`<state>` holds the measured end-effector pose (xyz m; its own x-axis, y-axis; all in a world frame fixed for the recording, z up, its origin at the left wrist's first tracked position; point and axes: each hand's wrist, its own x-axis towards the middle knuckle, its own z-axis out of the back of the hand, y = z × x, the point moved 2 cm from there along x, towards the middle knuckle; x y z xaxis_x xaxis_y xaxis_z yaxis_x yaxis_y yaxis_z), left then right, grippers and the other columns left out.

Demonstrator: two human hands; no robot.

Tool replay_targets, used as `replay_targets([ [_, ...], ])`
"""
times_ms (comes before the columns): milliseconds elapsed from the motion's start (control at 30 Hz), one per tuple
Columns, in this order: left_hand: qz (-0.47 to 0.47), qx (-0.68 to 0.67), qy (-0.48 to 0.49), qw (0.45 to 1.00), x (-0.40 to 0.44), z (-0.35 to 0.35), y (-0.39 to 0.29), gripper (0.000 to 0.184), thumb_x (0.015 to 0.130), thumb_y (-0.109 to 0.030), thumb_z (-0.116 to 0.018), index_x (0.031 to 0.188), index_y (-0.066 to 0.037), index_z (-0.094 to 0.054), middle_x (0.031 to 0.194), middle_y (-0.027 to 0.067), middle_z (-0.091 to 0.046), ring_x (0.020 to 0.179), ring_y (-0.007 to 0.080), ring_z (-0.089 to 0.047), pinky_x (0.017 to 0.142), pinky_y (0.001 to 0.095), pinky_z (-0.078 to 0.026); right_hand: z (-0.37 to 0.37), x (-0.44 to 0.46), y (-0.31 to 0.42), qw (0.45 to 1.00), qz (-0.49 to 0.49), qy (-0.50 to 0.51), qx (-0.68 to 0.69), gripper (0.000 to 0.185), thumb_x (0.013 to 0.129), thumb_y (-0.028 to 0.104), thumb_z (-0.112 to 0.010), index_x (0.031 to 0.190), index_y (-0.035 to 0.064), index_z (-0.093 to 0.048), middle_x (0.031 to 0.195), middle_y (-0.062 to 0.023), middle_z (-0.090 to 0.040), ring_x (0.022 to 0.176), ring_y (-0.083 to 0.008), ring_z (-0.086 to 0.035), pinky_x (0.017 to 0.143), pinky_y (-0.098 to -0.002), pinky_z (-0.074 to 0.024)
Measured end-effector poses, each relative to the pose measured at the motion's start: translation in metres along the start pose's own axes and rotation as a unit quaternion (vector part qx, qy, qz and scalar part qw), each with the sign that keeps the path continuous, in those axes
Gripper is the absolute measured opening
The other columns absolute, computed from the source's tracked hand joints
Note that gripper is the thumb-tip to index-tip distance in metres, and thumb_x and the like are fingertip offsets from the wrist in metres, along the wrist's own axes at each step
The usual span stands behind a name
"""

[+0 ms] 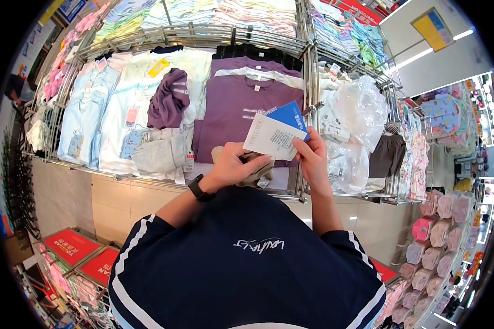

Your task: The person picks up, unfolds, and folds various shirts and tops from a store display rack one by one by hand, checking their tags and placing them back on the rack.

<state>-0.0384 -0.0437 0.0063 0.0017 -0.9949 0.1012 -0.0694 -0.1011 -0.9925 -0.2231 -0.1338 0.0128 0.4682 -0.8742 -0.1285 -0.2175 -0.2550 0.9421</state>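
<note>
My right hand (312,157) pinches a white printed hang tag (275,138) by its right edge, with a blue tag (288,114) fanned out behind it. My left hand (231,165), with a dark watch on the wrist, is closed on a bunched beige garment (256,174) just below the tags. Its thumb lies close to the white tag's lower edge; the other fingers are mostly hidden. Behind the tags, a purple sweatshirt (225,112) lies flat on the rack, with more tops layered under it.
A crumpled purple garment (169,98) and a folded grey garment (160,151) lie on light tops to the left. Clear plastic bags (359,109) are heaped on the right. A metal rail (247,38) crosses behind, and red signs (71,245) stand at lower left.
</note>
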Motion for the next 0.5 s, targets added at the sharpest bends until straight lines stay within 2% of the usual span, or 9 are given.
replay_targets([
  [67, 0.006, -0.004, -0.001, 1.0, 0.001, 0.002, 0.003, 0.024, 0.085, -0.011, -0.069, 0.105, 0.002, -0.065, 0.089, 0.0041, -0.069, 0.081, 0.0063, -0.059, 0.074, 0.024, -0.049, 0.002, 0.0, -0.001, 1.0, 0.004, 0.009, -0.005, 0.007, 0.094, 0.01, -0.056, 0.099, 0.0056, -0.055, 0.082, -0.0003, -0.061, 0.059, -0.0039, -0.048, 0.05, -0.0172, -0.0319],
  [133, 0.036, -0.026, -0.006, 0.999, 0.0, 0.005, 0.005, 0.029, 0.084, -0.013, -0.071, 0.109, 0.002, -0.064, 0.094, 0.0055, -0.069, 0.087, 0.0081, -0.06, 0.08, 0.0256, -0.049, -0.003, 0.0, 0.004, 0.995, -0.02, -0.043, 0.085, 0.009, 0.095, 0.011, -0.055, 0.102, 0.006, -0.054, 0.087, -0.0019, -0.064, 0.064, -0.0066, -0.054, 0.052, -0.0193, -0.0375],
  [167, 0.036, -0.006, 0.001, 0.999, 0.0, 0.006, 0.003, 0.033, 0.082, -0.007, -0.072, 0.113, 0.001, -0.062, 0.101, 0.0055, -0.068, 0.091, 0.0097, -0.059, 0.084, 0.0254, -0.047, -0.005, 0.001, 0.005, 0.989, -0.032, -0.069, 0.13, 0.01, 0.096, 0.012, -0.054, 0.104, 0.0062, -0.053, 0.09, -0.0027, -0.065, 0.067, -0.008, -0.057, 0.053, -0.0203, -0.0403],
  [200, 0.027, -0.001, 0.017, 0.999, 0.001, 0.006, -0.006, 0.036, 0.08, -0.006, -0.072, 0.114, 0.001, -0.061, 0.103, 0.0058, -0.067, 0.092, 0.0097, -0.059, 0.086, 0.0256, -0.047, 0.0, 0.005, 0.0, 0.984, -0.031, -0.069, 0.159, 0.03, 0.097, 0.013, -0.051, 0.126, 0.0061, -0.046, 0.118, -0.0104, -0.062, 0.084, -0.0138, -0.062, 0.067, -0.0274, -0.0491],
  [300, -0.011, 0.04, 0.069, 0.997, 0.004, 0.01, -0.017, 0.039, 0.077, 0.001, -0.07, 0.115, -0.001, -0.061, 0.105, 0.0057, -0.066, 0.095, 0.0099, -0.06, 0.088, 0.0262, -0.047, 0.005, 0.013, -0.028, 0.992, -0.007, 0.047, 0.12, 0.054, 0.097, 0.013, -0.051, 0.145, 0.0062, -0.027, 0.142, -0.0138, -0.043, 0.099, -0.0133, -0.057, 0.085, -0.0308, -0.0465],
  [367, -0.025, 0.054, 0.089, 0.994, 0.007, 0.018, -0.019, 0.041, 0.075, 0.004, -0.067, 0.115, -0.001, -0.062, 0.105, 0.0054, -0.066, 0.096, 0.0101, -0.06, 0.088, 0.0263, -0.047, 0.007, 0.01, -0.048, 0.987, -0.06, 0.145, -0.033, 0.08, 0.091, 0.01, -0.058, 0.152, 0.0071, -0.005, 0.146, -0.0132, -0.037, 0.108, -0.0103, -0.048, 0.095, -0.0267, -0.0385],
  [433, -0.025, 0.046, 0.095, 0.994, 0.011, 0.027, -0.022, 0.042, 0.075, 0.008, -0.063, 0.115, -0.002, -0.062, 0.105, 0.0052, -0.066, 0.097, 0.0104, -0.061, 0.087, 0.0262, -0.048, 0.0, 0.008, -0.053, 0.97, -0.069, 0.212, -0.095, 0.081, 0.089, 0.009, -0.062, 0.151, 0.0076, -0.01, 0.135, -0.0106, -0.048, 0.101, -0.0105, -0.051, 0.093, -0.0274, -0.0403],
  [467, -0.05, 0.032, 0.073, 0.996, 0.013, 0.031, -0.025, 0.042, 0.075, 0.01, -0.06, 0.115, -0.002, -0.062, 0.104, 0.0047, -0.067, 0.096, 0.0106, -0.062, 0.086, 0.026, -0.049, -0.003, 0.01, -0.055, 0.972, -0.077, 0.201, -0.09, 0.055, 0.087, 0.01, -0.064, 0.137, 0.0033, -0.041, 0.107, -0.0032, -0.06, 0.087, -0.0073, -0.051, 0.081, -0.0243, -0.0429],
  [500, -0.045, 0.072, 0.06, 0.995, 0.017, 0.038, -0.03, 0.045, 0.074, 0.011, -0.058, 0.117, -0.003, -0.061, 0.1, 0.0051, -0.068, 0.093, 0.0112, -0.063, 0.084, 0.0257, -0.049, 0.001, 0.013, -0.054, 0.971, -0.082, 0.188, -0.122, 0.042, 0.088, 0.01, -0.064, 0.126, 0.0029, -0.048, 0.099, -0.001, -0.06, 0.084, -0.0064, -0.05, 0.077, -0.0231, -0.042],
])
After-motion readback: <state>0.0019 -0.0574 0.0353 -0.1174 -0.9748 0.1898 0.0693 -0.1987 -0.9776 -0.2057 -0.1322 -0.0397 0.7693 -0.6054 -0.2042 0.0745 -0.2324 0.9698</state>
